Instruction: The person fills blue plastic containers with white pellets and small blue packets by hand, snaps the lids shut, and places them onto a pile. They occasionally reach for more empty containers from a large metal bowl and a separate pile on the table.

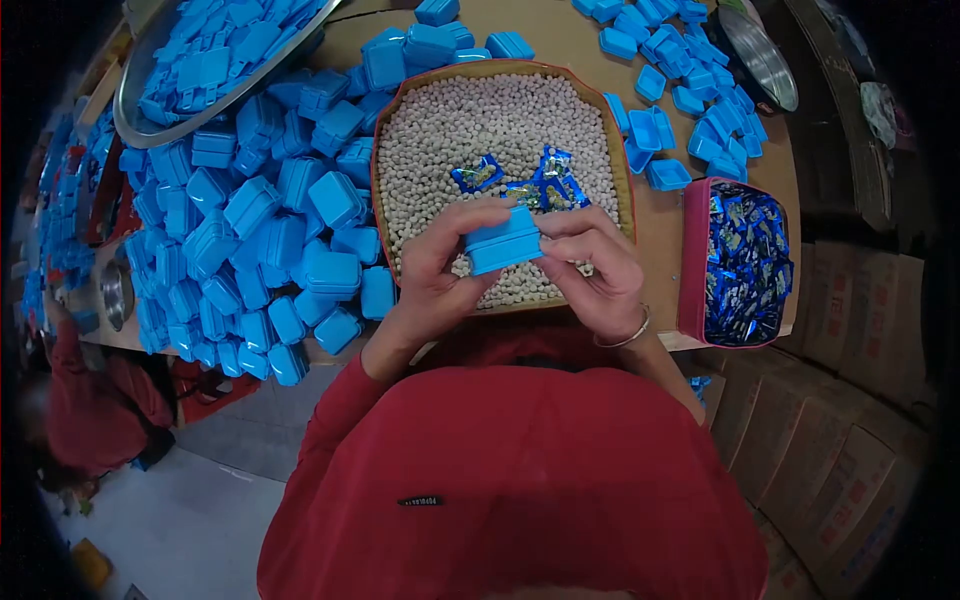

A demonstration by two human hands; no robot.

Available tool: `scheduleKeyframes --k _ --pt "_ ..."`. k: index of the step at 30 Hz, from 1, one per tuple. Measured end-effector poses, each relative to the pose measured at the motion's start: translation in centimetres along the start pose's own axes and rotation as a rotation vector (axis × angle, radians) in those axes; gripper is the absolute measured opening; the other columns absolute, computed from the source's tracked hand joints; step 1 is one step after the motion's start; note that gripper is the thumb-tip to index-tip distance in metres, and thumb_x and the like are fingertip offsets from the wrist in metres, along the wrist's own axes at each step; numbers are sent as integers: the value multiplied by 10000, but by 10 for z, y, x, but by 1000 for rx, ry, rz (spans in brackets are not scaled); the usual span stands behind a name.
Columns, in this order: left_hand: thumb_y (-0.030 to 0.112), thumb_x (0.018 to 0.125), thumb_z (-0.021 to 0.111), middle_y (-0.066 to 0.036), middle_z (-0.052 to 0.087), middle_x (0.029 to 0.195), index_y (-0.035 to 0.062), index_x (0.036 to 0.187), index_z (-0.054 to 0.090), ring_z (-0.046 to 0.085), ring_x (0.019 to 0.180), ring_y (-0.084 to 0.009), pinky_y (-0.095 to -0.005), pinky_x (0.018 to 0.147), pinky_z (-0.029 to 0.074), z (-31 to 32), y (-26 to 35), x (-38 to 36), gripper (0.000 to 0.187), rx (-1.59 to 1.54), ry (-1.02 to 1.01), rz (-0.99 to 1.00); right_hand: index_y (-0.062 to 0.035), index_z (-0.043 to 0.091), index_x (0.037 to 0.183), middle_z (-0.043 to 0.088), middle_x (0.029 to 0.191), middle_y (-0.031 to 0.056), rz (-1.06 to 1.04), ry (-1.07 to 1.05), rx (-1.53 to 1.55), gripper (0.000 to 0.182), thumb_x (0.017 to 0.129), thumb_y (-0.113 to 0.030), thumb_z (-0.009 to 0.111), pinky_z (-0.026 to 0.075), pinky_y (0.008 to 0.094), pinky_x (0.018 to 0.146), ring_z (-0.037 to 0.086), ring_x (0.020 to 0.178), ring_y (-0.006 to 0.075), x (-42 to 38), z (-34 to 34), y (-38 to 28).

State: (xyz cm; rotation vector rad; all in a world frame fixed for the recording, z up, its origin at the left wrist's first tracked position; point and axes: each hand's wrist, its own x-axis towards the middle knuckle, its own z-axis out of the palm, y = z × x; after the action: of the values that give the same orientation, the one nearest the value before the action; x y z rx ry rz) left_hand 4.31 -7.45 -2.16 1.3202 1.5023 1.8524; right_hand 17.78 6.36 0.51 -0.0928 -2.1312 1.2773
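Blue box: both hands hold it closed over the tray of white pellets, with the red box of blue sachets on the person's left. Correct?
Not quite. The head view shows the red box of blue sachets on the person's right. The rest holds: left hand and right hand hold the closed blue box over the tray of white pellets.

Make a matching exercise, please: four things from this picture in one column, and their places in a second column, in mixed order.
Things:
1. small blue box
2. white pellets
3. blue sachets
4. closed blue boxes

Places:
A. piled on the table, on the left
B. in the red box at the right
C. held between left hand and right hand
D. filling the brown tray in the middle

Pairs: 1-C, 2-D, 3-B, 4-A
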Motion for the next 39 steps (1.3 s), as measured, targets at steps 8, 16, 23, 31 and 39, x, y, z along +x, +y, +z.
scheduleKeyframes --k 8,16,23,31,39 --pt "-12 722 692 -165 607 1171 39 1141 576 603 1064 -303 -355 870 489 -8 11 11 438 139 -73 45 -3 645 878 626 979 136 -22 -36 -15 156 749 72 692 525 286 688 644 828 212 10 -7 -11" --pt "88 682 804 -154 643 1095 37 1078 635 639 988 -278 -342 819 523 -12 25 23 434 200 -77 110 1 651 878 638 943 138 6 -4 68 168 736 66 714 535 298 707 649 843 214 14 -7 -9" --pt "79 717 778 -148 652 1045 25 1061 636 649 937 -242 -306 790 519 -8 19 17 376 157 -5 17 -4 645 889 640 928 121 73 21 75 168 744 35 721 519 281 708 634 817 195 11 -2 -4" --pt "218 939 566 -75 647 1012 19 1103 599 632 871 -134 -262 715 525 -34 -3 -4 260 -332 380 -578 -5 653 889 630 856 136 371 -322 -479 129 824 -117 657 492 319 639 629 733 224 37 6 54" --pt "279 933 552 -55 591 1119 47 1216 534 599 971 -157 -302 717 553 -40 -5 -1 367 -711 328 -772 -25 612 962 616 901 186 234 -284 -607 219 781 -134 669 481 439 691 597 815 382 65 55 96"
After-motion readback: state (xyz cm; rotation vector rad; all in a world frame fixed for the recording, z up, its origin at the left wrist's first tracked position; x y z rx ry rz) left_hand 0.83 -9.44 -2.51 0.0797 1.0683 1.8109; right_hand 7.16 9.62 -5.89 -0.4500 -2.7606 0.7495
